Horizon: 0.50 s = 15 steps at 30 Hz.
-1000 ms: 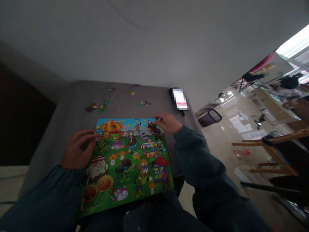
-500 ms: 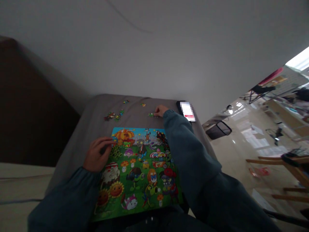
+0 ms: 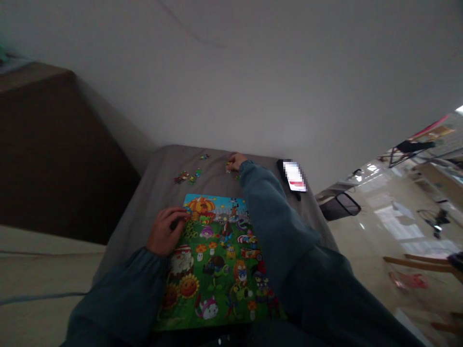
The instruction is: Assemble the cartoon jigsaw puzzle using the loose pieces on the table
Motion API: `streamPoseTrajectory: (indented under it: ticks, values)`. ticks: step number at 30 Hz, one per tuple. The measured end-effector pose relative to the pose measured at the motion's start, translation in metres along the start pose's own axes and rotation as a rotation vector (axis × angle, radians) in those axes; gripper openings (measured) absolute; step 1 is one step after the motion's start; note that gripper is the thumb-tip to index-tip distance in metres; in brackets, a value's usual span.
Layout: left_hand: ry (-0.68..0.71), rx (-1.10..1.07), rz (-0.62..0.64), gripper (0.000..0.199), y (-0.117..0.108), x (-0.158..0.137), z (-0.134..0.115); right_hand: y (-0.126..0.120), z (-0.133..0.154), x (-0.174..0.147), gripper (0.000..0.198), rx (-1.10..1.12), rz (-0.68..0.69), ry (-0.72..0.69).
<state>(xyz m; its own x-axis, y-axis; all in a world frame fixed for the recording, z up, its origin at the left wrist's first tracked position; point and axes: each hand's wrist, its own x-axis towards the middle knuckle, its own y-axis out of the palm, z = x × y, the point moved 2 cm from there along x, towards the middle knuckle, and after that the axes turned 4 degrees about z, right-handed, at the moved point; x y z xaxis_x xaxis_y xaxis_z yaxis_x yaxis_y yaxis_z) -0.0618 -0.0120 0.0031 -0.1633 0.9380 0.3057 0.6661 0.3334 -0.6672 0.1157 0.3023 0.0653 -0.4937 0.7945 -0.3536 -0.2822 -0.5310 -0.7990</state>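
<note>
A cartoon jigsaw puzzle (image 3: 206, 241) with pumpkins, sunflowers and zombies lies on the grey cloth in front of me. At its upper left edge, my left hand (image 3: 166, 231) pinches a small bluish puzzle piece (image 3: 188, 210) between thumb and fingers. My right hand (image 3: 237, 161) reaches past the puzzle's far edge, its fingers closed on a small multicoloured puzzle piece (image 3: 228, 166) at the cloth. Close below the right wrist, a green piece (image 3: 237, 178) is partly covered by the sleeve. My right forearm hides the puzzle's right side.
Several loose puzzle pieces (image 3: 188, 177) form a cluster on the cloth (image 3: 152, 188), with another piece (image 3: 204, 156) farther back. A lit phone (image 3: 293, 176) lies at the right. A white wall rises behind, a brown cabinet (image 3: 54, 159) stands left, and a dark bin (image 3: 338, 206) is right.
The view has shifted, so the scene sits farther right. My right hand has moved left and away, from the green piece to the multicoloured one. My left hand keeps its place at the puzzle's edge.
</note>
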Motion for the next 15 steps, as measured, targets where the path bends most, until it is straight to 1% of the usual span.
streamPoseTrajectory:
  ticks: [2,4,8,11,13,15]
  values:
    - [-0.005,-0.004,0.006,0.027,0.0,0.0,0.0,0.008,0.001,-0.003,0.037,0.02,0.01,0.018]
    - [-0.011,-0.007,0.012,0.028,0.0,0.001,0.0,0.011,0.002,-0.007,0.037,0.061,0.028,0.016]
    - [-0.024,-0.013,0.028,0.029,0.0,0.001,0.001,0.01,0.008,-0.025,0.037,0.198,0.07,-0.053]
    - [-0.036,-0.023,0.049,0.028,-0.001,0.003,0.001,0.015,0.006,-0.061,0.03,0.34,0.094,-0.155]
    - [-0.047,-0.033,0.06,0.03,-0.002,0.004,0.0,0.023,-0.002,-0.096,0.022,0.451,0.112,-0.237]
    - [-0.056,-0.048,0.082,0.033,-0.004,0.005,-0.007,0.035,-0.014,-0.134,0.023,0.56,0.132,-0.31]
